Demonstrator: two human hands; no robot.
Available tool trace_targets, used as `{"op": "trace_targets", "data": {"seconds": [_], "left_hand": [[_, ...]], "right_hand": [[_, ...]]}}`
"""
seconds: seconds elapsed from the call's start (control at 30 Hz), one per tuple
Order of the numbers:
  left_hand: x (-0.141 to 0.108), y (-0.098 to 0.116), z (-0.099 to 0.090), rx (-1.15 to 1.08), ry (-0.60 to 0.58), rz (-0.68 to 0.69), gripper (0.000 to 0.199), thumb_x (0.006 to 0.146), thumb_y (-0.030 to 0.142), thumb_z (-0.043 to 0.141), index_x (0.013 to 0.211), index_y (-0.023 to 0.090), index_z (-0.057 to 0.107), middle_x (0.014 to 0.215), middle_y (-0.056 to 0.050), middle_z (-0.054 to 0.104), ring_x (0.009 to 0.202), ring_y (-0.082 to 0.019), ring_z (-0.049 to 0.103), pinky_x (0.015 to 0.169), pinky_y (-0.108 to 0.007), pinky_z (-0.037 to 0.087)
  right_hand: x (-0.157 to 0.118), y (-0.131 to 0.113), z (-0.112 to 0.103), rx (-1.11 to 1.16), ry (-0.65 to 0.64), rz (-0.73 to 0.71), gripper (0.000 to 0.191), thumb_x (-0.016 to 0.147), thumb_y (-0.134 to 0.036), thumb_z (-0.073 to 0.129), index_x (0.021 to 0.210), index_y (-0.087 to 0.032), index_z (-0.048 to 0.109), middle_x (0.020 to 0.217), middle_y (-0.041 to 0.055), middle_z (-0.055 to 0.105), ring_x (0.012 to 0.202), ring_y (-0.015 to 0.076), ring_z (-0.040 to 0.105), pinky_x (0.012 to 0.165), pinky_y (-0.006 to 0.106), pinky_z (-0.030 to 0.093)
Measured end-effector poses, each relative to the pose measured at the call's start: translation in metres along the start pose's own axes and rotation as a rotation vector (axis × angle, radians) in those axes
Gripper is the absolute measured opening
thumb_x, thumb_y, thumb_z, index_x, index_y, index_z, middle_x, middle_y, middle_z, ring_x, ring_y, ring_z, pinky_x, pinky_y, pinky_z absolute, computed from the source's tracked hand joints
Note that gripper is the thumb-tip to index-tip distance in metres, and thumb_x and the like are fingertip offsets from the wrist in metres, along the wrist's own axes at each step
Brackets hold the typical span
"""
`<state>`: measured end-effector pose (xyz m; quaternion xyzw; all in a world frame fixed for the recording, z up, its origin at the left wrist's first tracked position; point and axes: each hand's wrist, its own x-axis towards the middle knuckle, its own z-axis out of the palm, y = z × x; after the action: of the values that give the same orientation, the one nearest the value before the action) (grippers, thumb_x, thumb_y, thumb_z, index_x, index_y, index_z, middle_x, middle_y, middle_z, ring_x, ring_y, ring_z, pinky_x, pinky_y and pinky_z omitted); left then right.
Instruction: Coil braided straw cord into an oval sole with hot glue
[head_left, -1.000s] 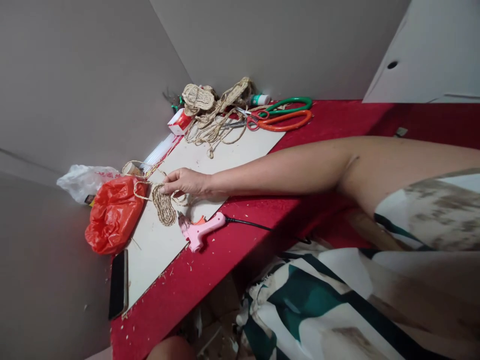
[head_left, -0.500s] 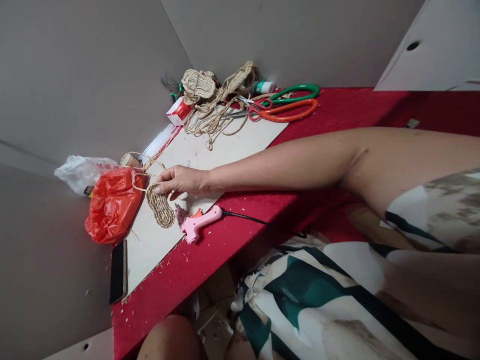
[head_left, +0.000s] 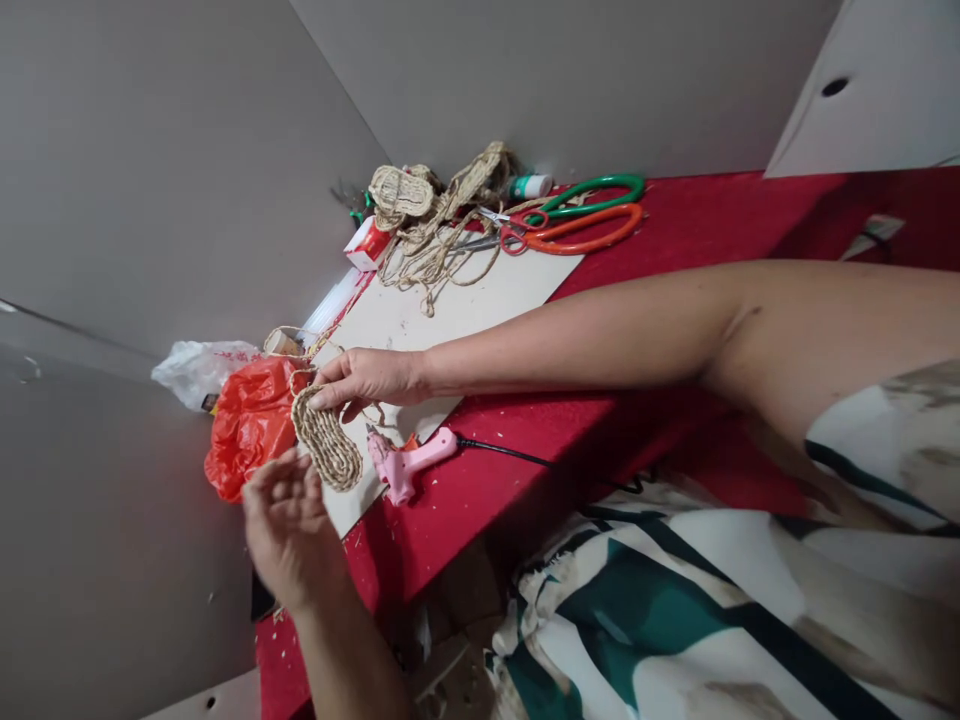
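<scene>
My right hand (head_left: pixel 371 377), reaching in from the right side, pinches the upper end of an oval sole-shaped piece of coiled straw braid (head_left: pixel 328 440). A loose end of cord lies by its fingers. Below the piece, my left hand (head_left: pixel 289 505) is raised with loosely curled fingers apart, holding nothing. To the right of the braided piece a pink glue gun (head_left: pixel 409 465) lies on the red table (head_left: pixel 427 530), its black cable running right. A white board (head_left: pixel 420 335) is partly beneath my right hand and forearm.
A red plastic bag (head_left: pixel 251 425) and a clear bag (head_left: pixel 199 370) sit at the left. Farther back are a straw cord bundle (head_left: pixel 469 190), another braided piece (head_left: pixel 401 192), scissors (head_left: pixel 585 235), a red-white box (head_left: pixel 367 245) and a white-green tube (head_left: pixel 532 186). Grey walls stand behind.
My left hand has come into view from the bottom, near the braided piece. The braided piece is tilted up more in my right hand. The whole view has shifted slightly.
</scene>
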<state>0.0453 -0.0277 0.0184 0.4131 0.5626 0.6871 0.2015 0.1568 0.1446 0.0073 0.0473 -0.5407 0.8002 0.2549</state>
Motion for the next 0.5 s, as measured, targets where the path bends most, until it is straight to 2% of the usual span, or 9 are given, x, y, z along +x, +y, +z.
{"op": "trace_targets", "data": {"seconds": [0.07, 0.13, 0.17, 0.23, 0.37, 0.5], "left_hand": [[0.002, -0.006, 0.008, -0.104, -0.057, -0.192, 0.044, 0.086, 0.057, 0.048, 0.102, 0.02, 0.067, 0.105, -0.009, 0.065, 0.102, -0.023, 0.062, 0.09, -0.039, 0.047], [0.001, -0.011, 0.016, -0.187, -0.138, -0.365, 0.053, 0.083, 0.063, 0.048, 0.104, 0.019, 0.068, 0.106, -0.013, 0.067, 0.104, -0.028, 0.062, 0.092, -0.043, 0.046], [0.001, -0.012, 0.019, -0.206, -0.171, -0.403, 0.057, 0.082, 0.065, 0.048, 0.108, 0.018, 0.067, 0.107, -0.014, 0.067, 0.105, -0.03, 0.062, 0.093, -0.045, 0.046], [0.0, -0.014, 0.022, -0.229, -0.221, -0.437, 0.06, 0.081, 0.066, 0.048, 0.11, 0.016, 0.066, 0.108, -0.016, 0.067, 0.104, -0.031, 0.063, 0.093, -0.046, 0.046], [0.001, -0.016, 0.025, -0.267, -0.283, -0.466, 0.057, 0.081, 0.063, 0.052, 0.105, 0.013, 0.067, 0.104, -0.016, 0.066, 0.098, -0.027, 0.064, 0.092, -0.041, 0.048], [-0.001, -0.013, 0.032, -0.366, -0.298, -0.451, 0.044, 0.08, 0.055, 0.059, 0.106, 0.02, 0.065, 0.099, -0.009, 0.063, 0.085, -0.019, 0.061, 0.082, -0.034, 0.052]], "right_hand": [[0.0, -0.001, 0.0, 0.007, -0.016, -0.003, 0.009, 0.08, -0.02, 0.065, 0.076, -0.012, 0.063, 0.073, -0.0008, 0.063, 0.064, 0.006, 0.057, 0.063, 0.019, 0.046], [0.0, 0.001, 0.0, 0.006, -0.041, -0.012, 0.01, 0.08, -0.022, 0.065, 0.079, -0.012, 0.063, 0.074, -0.0006, 0.063, 0.064, 0.0064, 0.057, 0.064, 0.02, 0.046], [0.0, 0.002, 0.0, 0.008, -0.054, -0.016, 0.01, 0.08, -0.022, 0.065, 0.08, -0.012, 0.063, 0.073, -0.0005, 0.063, 0.063, 0.0065, 0.056, 0.063, 0.02, 0.046], [0.0, 0.005, -0.001, 0.01, -0.07, -0.024, 0.011, 0.08, -0.022, 0.065, 0.081, -0.012, 0.063, 0.072, -0.0004, 0.063, 0.062, 0.0066, 0.056, 0.062, 0.02, 0.046], [0.0, 0.008, -0.001, 0.033, -0.073, 0.005, 0.013, 0.079, -0.024, 0.066, 0.081, -0.012, 0.06, 0.068, -0.0007, 0.062, 0.056, 0.0063, 0.053, 0.053, 0.019, 0.043], [-0.004, 0.006, 0.002, 0.069, -0.082, 0.064, 0.016, 0.078, -0.026, 0.067, 0.084, -0.013, 0.059, 0.063, -0.0019, 0.06, 0.048, 0.0066, 0.05, 0.046, 0.019, 0.042]]}}
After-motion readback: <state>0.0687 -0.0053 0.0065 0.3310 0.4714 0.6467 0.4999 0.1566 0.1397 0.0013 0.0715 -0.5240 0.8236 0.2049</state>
